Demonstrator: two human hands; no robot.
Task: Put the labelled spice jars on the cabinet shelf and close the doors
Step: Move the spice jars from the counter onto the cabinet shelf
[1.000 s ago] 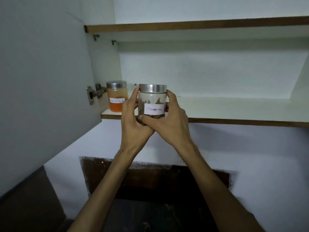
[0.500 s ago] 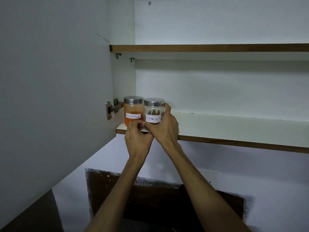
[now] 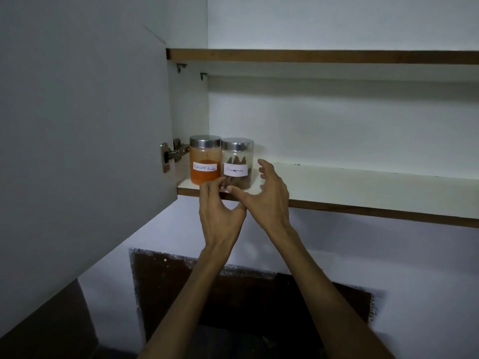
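The cabinet was white inside, dimly lit, with its left door swung wide on a metal hinge. An upper shelf was bare where the view showed it. The lower shelf carried two jars at its far left end, close to the front edge.

The chilli jar stood upright against the cabinet side, part filled with orange-red powder. The cinnamon jar stood upright just beside it on the right, the two touching or nearly so; the dim light did not settle which. Both had handwritten white labels facing out and brushed metal lids.

The left hand was below the shelf edge, fingers reaching up in front of the jar bases; whether the fingertips touched the cinnamon jar could not be told. The right hand was spread and relaxed, just right of that jar and clear of it. Neither hand gripped anything.

Handling, as judged: the jars looked like rigid clear glass or plastic, smooth-walled and so somewhat slippery, light for their size given the partial fill. If glass, a drop from the shelf would likely break them. The soundest hold would be round the body below the lid, over the label, not by the lid alone, whose fit was not evident.

Both jars appeared placed. The door was not yet closed.
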